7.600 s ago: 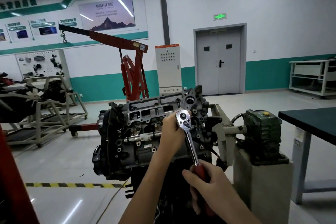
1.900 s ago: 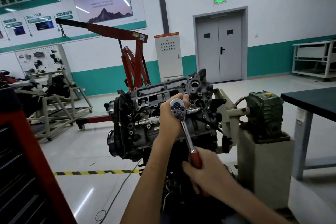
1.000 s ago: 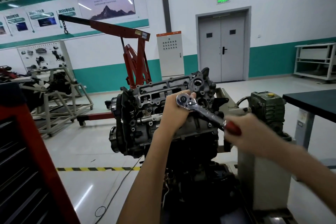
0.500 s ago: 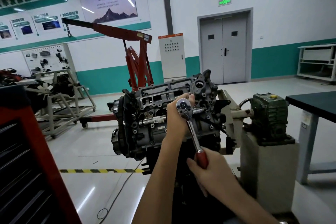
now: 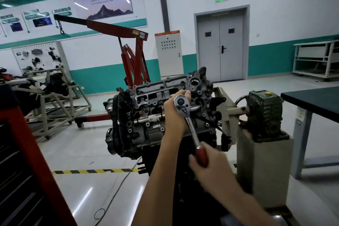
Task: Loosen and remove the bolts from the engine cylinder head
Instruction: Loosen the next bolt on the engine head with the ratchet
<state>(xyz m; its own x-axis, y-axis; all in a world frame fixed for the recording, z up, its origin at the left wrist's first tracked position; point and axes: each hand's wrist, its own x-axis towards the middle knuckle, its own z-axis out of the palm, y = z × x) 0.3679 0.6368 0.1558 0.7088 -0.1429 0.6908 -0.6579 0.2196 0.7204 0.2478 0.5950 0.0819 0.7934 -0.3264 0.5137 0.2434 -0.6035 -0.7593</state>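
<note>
The grey engine cylinder head (image 5: 146, 108) sits tilted on a stand at the centre, its bolt holes facing me. A chrome ratchet wrench (image 5: 189, 121) with a red handle has its round head against the cylinder head, shaft slanting down to the right. My left hand (image 5: 174, 113) wraps behind the ratchet's head and holds it against the engine. My right hand (image 5: 207, 167) grips the red handle low at the right. The bolt under the socket is hidden.
A green gearbox (image 5: 264, 112) on a grey pedestal stands right of the engine. A dark-topped table (image 5: 315, 101) is at the far right. A red tool cabinet (image 5: 22, 170) fills the left foreground. A red engine hoist (image 5: 132, 60) stands behind. A cable (image 5: 117, 189) lies on the floor.
A second ago the handle pointed out to the right; my right hand swung it down to slant below the head. My left hand stayed on the ratchet head.
</note>
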